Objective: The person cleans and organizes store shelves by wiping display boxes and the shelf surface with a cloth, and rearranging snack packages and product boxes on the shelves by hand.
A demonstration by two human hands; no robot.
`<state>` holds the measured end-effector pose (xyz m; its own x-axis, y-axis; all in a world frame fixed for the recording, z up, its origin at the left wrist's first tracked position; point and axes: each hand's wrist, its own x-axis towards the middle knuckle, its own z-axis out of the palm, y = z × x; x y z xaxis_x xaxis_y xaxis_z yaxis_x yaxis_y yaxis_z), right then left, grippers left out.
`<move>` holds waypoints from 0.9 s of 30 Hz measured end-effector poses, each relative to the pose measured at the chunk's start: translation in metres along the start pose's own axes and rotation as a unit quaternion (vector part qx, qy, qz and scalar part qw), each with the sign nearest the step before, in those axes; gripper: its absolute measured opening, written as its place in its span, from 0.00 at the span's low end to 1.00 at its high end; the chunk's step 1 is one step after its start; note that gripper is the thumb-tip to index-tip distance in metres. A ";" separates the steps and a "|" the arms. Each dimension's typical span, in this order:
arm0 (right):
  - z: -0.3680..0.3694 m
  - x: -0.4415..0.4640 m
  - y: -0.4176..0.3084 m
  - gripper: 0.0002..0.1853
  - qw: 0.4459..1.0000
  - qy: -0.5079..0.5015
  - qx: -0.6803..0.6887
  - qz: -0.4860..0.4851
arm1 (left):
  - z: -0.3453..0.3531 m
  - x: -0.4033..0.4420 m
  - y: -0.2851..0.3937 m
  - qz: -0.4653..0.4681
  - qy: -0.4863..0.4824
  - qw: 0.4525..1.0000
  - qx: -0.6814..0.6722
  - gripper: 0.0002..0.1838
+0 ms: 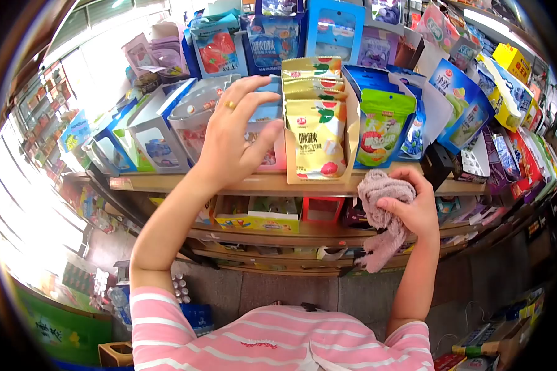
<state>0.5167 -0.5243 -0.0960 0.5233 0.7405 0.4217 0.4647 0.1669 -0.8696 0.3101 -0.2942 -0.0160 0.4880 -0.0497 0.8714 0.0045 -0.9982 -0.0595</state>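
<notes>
My left hand (pixel 238 130), with a ring on one finger, reaches over the shelf with its fingers spread and nothing held. Its fingertips are close to the left side of a display box of yellow candy pouches (pixel 317 139); whether they touch it, I cannot tell. A crumpled pinkish-grey cloth (pixel 384 207) is gripped in my right hand (pixel 418 207), its loose end hanging in front of the shelf edge. Just above the cloth stands a green candy pouch (pixel 380 127) in a blue box. Behind my left hand is a clear-fronted box (pixel 195 117), partly covered by it.
Tightly packed candy boxes and pouches line the wooden shelf (pixel 260 183). More packs, like the blue bag (pixel 458 105), stand at the right. A yellow carton (pixel 257 216) sits on the shelf below. Goods lie on the floor at both sides.
</notes>
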 end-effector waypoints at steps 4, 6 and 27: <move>-0.005 0.002 0.003 0.23 0.997 0.002 0.080 -0.022 | 0.010 0.010 0.012 0.026 -0.041 0.998 -0.045 0.09; -0.007 0.003 0.002 0.23 0.997 -0.018 0.073 -0.025 | 0.016 0.013 0.010 -0.001 -0.049 0.997 -0.063 0.08; 0.014 -0.008 0.015 0.19 0.989 -0.059 0.132 0.000 | 0.037 0.104 -0.028 -0.177 -0.462 0.864 0.095 0.13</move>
<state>0.5091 -0.5185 -0.1160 0.4290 0.8091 0.4017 0.2531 0.3193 -0.9132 0.3930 -0.2706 0.0586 0.9151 0.3918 0.0950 0.3956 -0.9181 -0.0246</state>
